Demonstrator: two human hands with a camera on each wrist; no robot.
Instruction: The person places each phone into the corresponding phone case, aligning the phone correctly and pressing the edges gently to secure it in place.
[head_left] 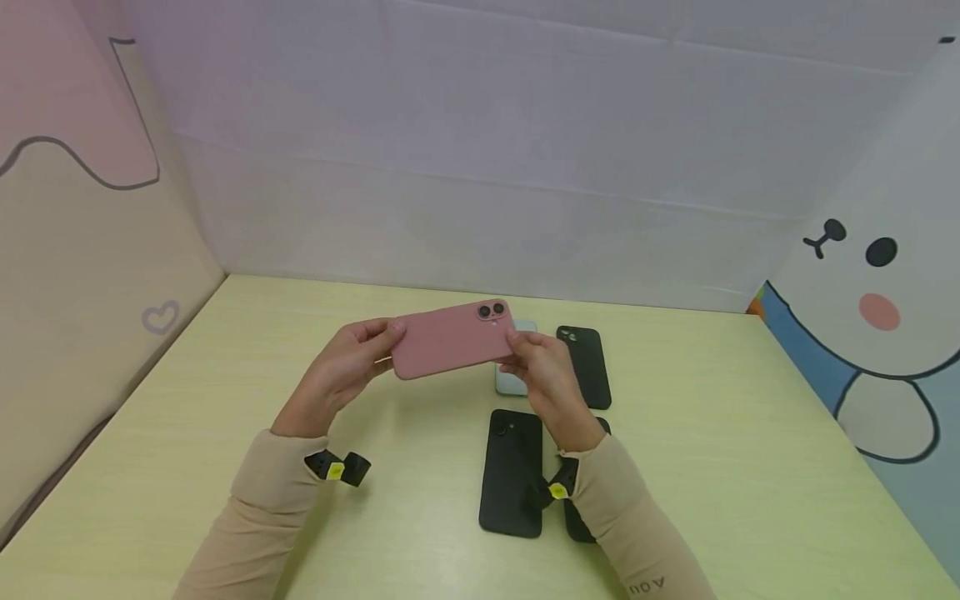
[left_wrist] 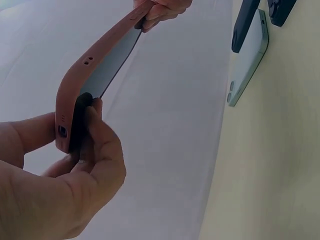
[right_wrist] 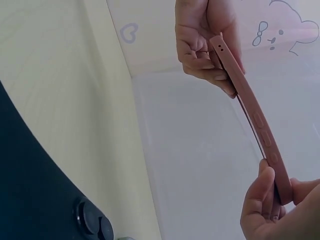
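Above the table, both hands hold a phone in a pink case [head_left: 450,340] sideways, its back with two camera lenses facing the head camera. My left hand [head_left: 347,363] pinches the left end, thumb on the back and fingers on the screen side. At the other end, my right hand [head_left: 551,377] pinches the lower corner near the cameras. The left wrist view shows a greyish, dark-edged screen inside the pink rim [left_wrist: 75,80], with a charging-port opening at the end. Along the case's side [right_wrist: 255,112], buttons show in the right wrist view.
Behind the right hand lies a pale blue phone [head_left: 510,383], partly hidden. A black phone case [head_left: 588,362] lies to its right. Closer in is a black phone [head_left: 510,483]; another dark one [head_left: 579,523] is partly under the right forearm. Printed walls edge the table [head_left: 750,433].
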